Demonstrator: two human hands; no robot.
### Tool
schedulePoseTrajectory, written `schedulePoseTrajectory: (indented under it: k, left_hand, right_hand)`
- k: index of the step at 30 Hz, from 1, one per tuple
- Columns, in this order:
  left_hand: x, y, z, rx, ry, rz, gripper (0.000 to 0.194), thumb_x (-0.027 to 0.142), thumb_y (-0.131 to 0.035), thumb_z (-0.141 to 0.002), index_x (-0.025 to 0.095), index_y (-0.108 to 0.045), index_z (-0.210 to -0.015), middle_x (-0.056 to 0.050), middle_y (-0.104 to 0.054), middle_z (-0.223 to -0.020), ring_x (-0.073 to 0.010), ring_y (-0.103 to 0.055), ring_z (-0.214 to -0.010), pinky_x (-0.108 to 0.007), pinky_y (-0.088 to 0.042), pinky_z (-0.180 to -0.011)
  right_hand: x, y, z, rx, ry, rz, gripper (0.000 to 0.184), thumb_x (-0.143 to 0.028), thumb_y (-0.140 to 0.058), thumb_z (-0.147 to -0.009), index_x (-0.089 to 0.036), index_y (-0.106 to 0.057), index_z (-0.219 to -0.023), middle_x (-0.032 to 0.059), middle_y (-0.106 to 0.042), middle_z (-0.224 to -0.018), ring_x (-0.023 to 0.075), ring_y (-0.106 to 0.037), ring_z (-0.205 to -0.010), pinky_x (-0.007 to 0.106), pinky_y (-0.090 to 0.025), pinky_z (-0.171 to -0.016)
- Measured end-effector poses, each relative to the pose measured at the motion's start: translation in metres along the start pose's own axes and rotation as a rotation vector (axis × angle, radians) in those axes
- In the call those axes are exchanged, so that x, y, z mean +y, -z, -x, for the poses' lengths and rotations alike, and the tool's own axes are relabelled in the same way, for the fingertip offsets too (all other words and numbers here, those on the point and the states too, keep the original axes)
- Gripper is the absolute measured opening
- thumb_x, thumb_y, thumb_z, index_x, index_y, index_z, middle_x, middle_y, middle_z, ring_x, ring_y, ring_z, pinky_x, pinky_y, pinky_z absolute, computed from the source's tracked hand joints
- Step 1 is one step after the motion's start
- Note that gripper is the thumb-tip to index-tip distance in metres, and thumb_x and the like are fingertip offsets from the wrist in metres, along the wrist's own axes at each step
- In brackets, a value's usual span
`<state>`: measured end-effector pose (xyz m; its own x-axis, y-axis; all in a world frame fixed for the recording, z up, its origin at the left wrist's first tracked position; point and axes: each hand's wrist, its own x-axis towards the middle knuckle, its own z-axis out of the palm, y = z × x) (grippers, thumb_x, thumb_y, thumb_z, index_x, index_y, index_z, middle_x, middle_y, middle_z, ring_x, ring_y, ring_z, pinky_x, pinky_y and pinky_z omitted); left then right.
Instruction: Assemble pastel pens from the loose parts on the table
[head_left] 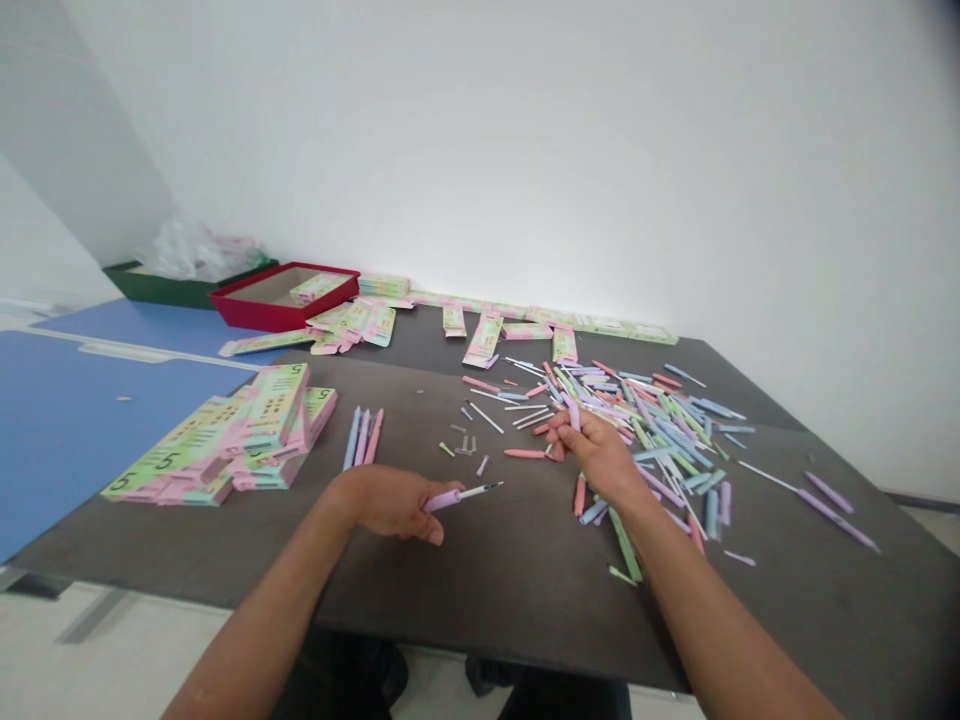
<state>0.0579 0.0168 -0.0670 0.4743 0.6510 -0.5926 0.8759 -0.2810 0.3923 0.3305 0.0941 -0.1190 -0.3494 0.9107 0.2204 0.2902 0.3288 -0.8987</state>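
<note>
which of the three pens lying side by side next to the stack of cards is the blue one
The blue pen is the leftmost of the three, on the side nearest the stack of cards. The two pens to its right are pink.

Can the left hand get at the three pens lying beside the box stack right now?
Probably yes. The three pens lie in the open on the table, just ahead of the left hand, with nothing between. But that hand already grips a purple pen, so its fingers are occupied.
</note>
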Motion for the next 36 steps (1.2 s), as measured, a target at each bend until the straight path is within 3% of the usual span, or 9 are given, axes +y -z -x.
schedulePoseTrajectory:
  k: [4, 7, 11, 14, 18, 21, 27, 36]
  left_hand:
    - [0.0, 0.001, -0.001, -0.023, -0.025, 0.068, 0.041, 0.037, -0.055, -0.078, 0.019, -0.057, -0.114, 0.003, -0.055, -0.062, -0.0171, -0.053, -0.06, -0.024, -0.036, -0.053]
    - [-0.001, 0.0, -0.002, -0.029, -0.03, 0.111, 0.038, 0.034, -0.055, -0.078, 0.019, -0.055, -0.112, 0.005, -0.051, -0.059, -0.0155, -0.051, -0.057, -0.024, -0.035, -0.051]
    - [-0.003, -0.002, -0.006, -0.053, -0.016, 0.097, 0.033, 0.032, -0.057, -0.077, 0.018, -0.057, -0.107, 0.005, -0.053, -0.061, -0.0158, -0.052, -0.059, -0.024, -0.034, -0.051]
    - [-0.004, -0.003, -0.008, -0.066, -0.005, 0.107, 0.03, 0.032, -0.057, -0.077, 0.018, -0.059, -0.104, 0.003, -0.057, -0.064, -0.0161, -0.054, -0.06, -0.023, -0.037, -0.053]
    - [-0.003, -0.004, -0.007, -0.072, -0.021, 0.134, 0.045, 0.033, -0.058, -0.077, 0.021, -0.053, -0.12, 0.003, -0.062, -0.068, -0.0163, -0.055, -0.061, -0.023, -0.041, -0.057]
    - [-0.003, -0.005, -0.007, -0.068, -0.046, 0.162, 0.048, 0.031, -0.057, -0.076, 0.022, -0.05, -0.123, 0.003, -0.065, -0.07, -0.0167, -0.057, -0.063, -0.024, -0.043, -0.06]
    - [-0.005, -0.005, -0.011, -0.088, -0.031, 0.168, 0.026, 0.028, -0.058, -0.076, 0.019, -0.059, -0.1, 0.002, -0.062, -0.066, -0.0162, -0.057, -0.062, -0.022, -0.04, -0.054]
    - [-0.001, -0.006, -0.007, -0.083, -0.049, 0.217, 0.033, 0.027, -0.057, -0.077, 0.021, -0.056, -0.11, 0.004, -0.061, -0.066, -0.0158, -0.058, -0.064, -0.022, -0.044, -0.06]
  right_hand:
    - [-0.028, -0.026, 0.017, 0.024, 0.002, -0.251, 0.02, -0.032, -0.055, -0.084, -0.019, -0.054, -0.1, 0.0035, -0.069, -0.084, 0.0158, -0.065, -0.069, 0.031, -0.051, -0.068]
    - [-0.043, -0.043, 0.03, -0.024, 0.009, -0.354, 0.015, -0.032, -0.058, -0.084, -0.019, -0.054, -0.09, 0.0039, -0.07, -0.083, 0.0179, -0.068, -0.074, 0.034, -0.052, -0.071]
    - [-0.05, -0.056, 0.042, -0.036, 0.031, -0.444, 0.015, -0.033, -0.056, -0.086, -0.02, -0.05, -0.085, 0.0029, -0.069, -0.079, 0.0162, -0.067, -0.067, 0.031, -0.052, -0.064]
    - [-0.049, -0.06, 0.046, -0.021, 0.06, -0.49, 0.014, -0.032, -0.056, -0.088, -0.02, -0.048, -0.084, -0.0022, -0.062, -0.067, 0.0108, -0.057, -0.054, 0.024, -0.044, -0.052]
    - [-0.046, -0.062, 0.047, 0.005, 0.083, -0.494, 0.016, -0.034, -0.056, -0.088, -0.02, -0.049, -0.083, -0.006, -0.049, -0.057, 0.0084, -0.043, -0.05, 0.021, -0.032, -0.047]
    - [-0.046, -0.063, 0.047, -0.026, 0.1, -0.439, 0.018, -0.035, -0.055, -0.088, -0.019, -0.049, -0.081, -0.0058, -0.047, -0.058, 0.0085, -0.041, -0.052, 0.023, -0.033, -0.052]
    - [-0.046, -0.064, 0.048, -0.057, 0.104, -0.432, 0.017, -0.034, -0.054, -0.089, -0.02, -0.049, -0.081, -0.0059, -0.047, -0.059, 0.0085, -0.04, -0.052, 0.023, -0.031, -0.052]
    - [-0.051, -0.065, 0.05, -0.081, 0.124, -0.396, 0.012, -0.029, -0.054, -0.089, -0.02, -0.049, -0.083, -0.0071, -0.047, -0.059, 0.0081, -0.041, -0.051, 0.023, -0.035, -0.055]
